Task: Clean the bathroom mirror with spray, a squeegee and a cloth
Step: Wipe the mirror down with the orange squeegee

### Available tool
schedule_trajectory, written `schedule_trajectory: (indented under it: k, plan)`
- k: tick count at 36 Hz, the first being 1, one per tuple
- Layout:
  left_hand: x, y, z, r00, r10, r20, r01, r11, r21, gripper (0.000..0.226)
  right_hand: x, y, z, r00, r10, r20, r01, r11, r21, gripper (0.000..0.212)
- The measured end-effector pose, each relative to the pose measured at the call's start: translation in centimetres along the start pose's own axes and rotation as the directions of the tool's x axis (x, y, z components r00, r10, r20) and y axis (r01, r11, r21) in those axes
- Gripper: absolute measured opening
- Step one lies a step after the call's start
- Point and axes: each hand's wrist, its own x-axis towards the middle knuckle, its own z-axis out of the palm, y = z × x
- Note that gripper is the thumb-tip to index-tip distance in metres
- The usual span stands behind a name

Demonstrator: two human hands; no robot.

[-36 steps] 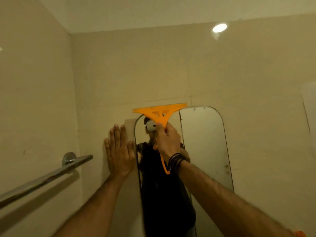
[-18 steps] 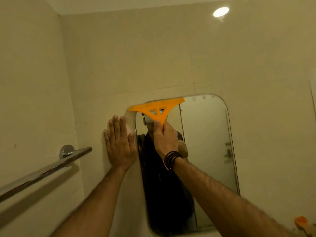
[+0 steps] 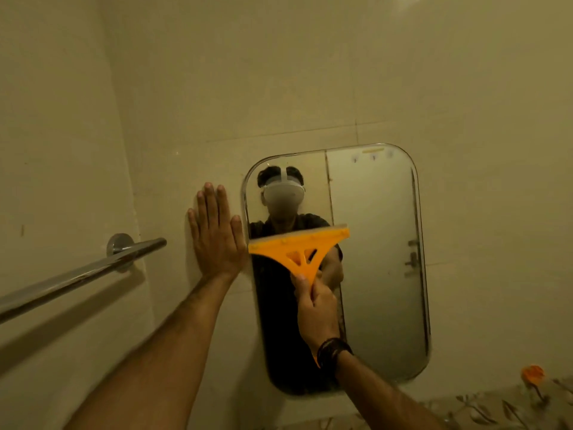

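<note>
Wall (image 3: 279, 72): pale tile, dim yellowish light, grout lines faint. A second wall meets it at a corner on the left.

Mirror (image 3: 378, 259): tall, rounded corners, fixed to the wall right of centre. Glass reflects a person in a dark shirt with a white headset. A vertical line runs down the reflection; a door latch shows in the right part. Right portion of the glass looks hazy.

Towel bar (image 3: 80, 274): chrome, mounted on the left wall by a round fitting, running out toward the lower left edge of view.

Left hand (image 3: 217, 234): flat on the wall just beside the mirror's left edge, fingers straight and together, pointing up, palm pressed to the tile. Holds nothing. Forearm comes up from the lower left.

Right hand (image 3: 317, 311): fingers and thumb wrapped round the squeegee's handle, in front of the lower middle of the mirror. Dark bracelet (image 3: 333, 350) at the wrist.

Squeegee (image 3: 299, 246): orange plastic, triangular frame with cut-outs narrowing to the handle. Blade edge uppermost, lying across the left half of the glass about midway up, tilted so the right end sits higher. Left end reaches the mirror's left edge, close to the thumb side of the left hand. Whether the blade presses the glass I cannot tell for certain.

Small orange object (image 3: 531, 374): lower right, blurred, above a leaf-patterned strip (image 3: 496, 405).
</note>
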Motion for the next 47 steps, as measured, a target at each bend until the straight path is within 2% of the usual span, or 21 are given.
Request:
schedule_trajectory:
  k: [3,7,8,12,17,23,27,31,36,42,47]
  plan:
    - [-0.1,0.0,-0.1,1.0,0.01,0.007,-0.01,1.0,-0.006,0.063,-2.3,1.9,-0.5,0.999,0.041,0.008,-0.041,0.999,-0.007,0.048]
    - [-0.9,-0.1,-0.1,1.0,-0.004,0.025,0.004,1.0,-0.001,0.063,-3.1,3.1,-0.7,0.995,0.094,0.015,-0.094,0.996,-0.007,0.078]
    - [-1.1,-0.1,-0.1,0.999,-0.011,0.031,0.011,1.0,-0.005,0.063,-3.1,3.0,-0.7,0.995,0.098,0.018,-0.098,0.995,0.0,0.079]
    - [-1.7,-0.1,-0.1,0.998,-0.03,0.05,0.031,0.999,-0.02,0.063,-2.8,0.5,-1.5,0.999,0.018,-0.03,-0.018,1.0,0.007,0.056]
    - [-2.4,-0.1,-0.2,0.999,-0.03,0.038,0.031,0.999,-0.036,0.064,0.9,-4.8,-2.4,0.983,-0.165,-0.087,0.168,0.985,0.037,0.043]
    - [-2.9,-0.2,0.1,1.0,-0.028,0.009,0.027,1.0,0.011,0.061,6.5,-8.1,-1.8,0.986,-0.143,-0.088,0.134,0.986,-0.095,0.054]
    - [-3.1,-0.3,0.1,1.0,-0.03,0.009,0.03,0.999,0.024,0.063,6.6,-6.0,-1.7,0.994,-0.095,-0.051,0.087,0.986,-0.143,0.048]
    - [-3.9,-0.3,0.3,0.999,-0.033,0.002,0.033,0.999,0.017,0.063,4.0,-3.0,-1.5,0.997,-0.072,-0.037,0.069,0.996,-0.062,0.041]
    - [-5.1,-0.2,0.5,0.999,-0.039,0.004,0.039,0.999,0.03,0.063,-0.4,1.5,-1.1,1.0,0.004,0.011,-0.004,1.0,0.024,0.047]
    - [-6.4,-0.5,0.7,0.999,-0.035,0.014,0.035,0.999,0.034,0.063,-6.0,7.5,-0.9,0.994,0.105,0.02,-0.105,0.994,-0.01,0.064]
    - [-7.2,-0.7,0.8,0.999,-0.032,0.024,0.031,0.999,0.036,0.063,-8.4,9.0,-1.3,0.989,0.141,0.034,-0.141,0.99,-0.026,0.059]
